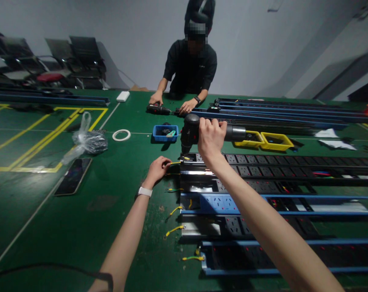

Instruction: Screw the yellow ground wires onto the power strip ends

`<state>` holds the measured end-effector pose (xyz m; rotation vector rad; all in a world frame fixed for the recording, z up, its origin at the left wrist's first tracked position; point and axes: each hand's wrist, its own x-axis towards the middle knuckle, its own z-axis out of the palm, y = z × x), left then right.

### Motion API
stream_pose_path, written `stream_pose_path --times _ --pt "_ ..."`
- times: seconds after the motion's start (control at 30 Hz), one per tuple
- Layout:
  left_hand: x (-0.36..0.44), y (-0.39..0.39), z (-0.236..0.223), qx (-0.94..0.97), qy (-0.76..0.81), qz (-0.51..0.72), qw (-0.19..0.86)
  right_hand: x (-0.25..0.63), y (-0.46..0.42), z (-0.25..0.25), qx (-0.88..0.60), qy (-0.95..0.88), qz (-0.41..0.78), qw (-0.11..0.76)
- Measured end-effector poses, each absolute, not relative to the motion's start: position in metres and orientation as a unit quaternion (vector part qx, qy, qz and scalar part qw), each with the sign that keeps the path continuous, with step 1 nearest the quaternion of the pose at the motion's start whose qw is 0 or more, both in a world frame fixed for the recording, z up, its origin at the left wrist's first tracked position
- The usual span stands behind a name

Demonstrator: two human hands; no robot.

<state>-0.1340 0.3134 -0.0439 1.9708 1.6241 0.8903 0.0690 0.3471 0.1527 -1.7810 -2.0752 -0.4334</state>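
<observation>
Power drill (pixel 190 130): where is it?
In the right hand (pixel 212 140), fingers wrapped around its handle, chuck down over the end of a black socket strip (pixel 252 159), just right of the left hand (pixel 158 168).

And that left hand?
Its fingers pinch a yellow wire (pixel 175 163) at the strip's end; the fingertips are too dark to make out fully.

What's around?
Left of the left hand, a phone (pixel 73 177); beyond it, a plastic bag (pixel 94 142), a white ring (pixel 121 135) and a blue bin (pixel 165 139). A yellow bin (pixel 278 148) sits right of the right hand. Across the table, a co-worker holds another drill (pixel 156 108).

Anything blocked?
The right forearm (pixel 272 219) covers some sockets. I can't tell whether the drill's tip touches the strip, and the lower strips run out of view rightward.
</observation>
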Motion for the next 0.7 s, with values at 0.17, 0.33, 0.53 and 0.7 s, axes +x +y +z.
stream_pose_path --times 0.17,0.33,0.53,0.7 --pt "-0.1339 0.3132 -0.0433 0.71 0.586 0.323 0.219 0.0688 0.3468 0.153 -0.634 -0.737 -0.152 0.18" --pt "-0.1343 0.3131 -0.043 0.713 0.583 0.324 0.218 0.0689 0.3479 0.1515 -0.634 -0.735 -0.162 0.178" --pt "-0.1349 0.3133 -0.0439 0.713 0.584 0.323 0.215 0.0698 0.3485 0.1508 -0.631 -0.735 -0.166 0.187" --pt "-0.1346 0.3134 -0.0439 0.715 0.581 0.325 0.213 0.0699 0.3474 0.1515 -0.627 -0.737 -0.159 0.195"
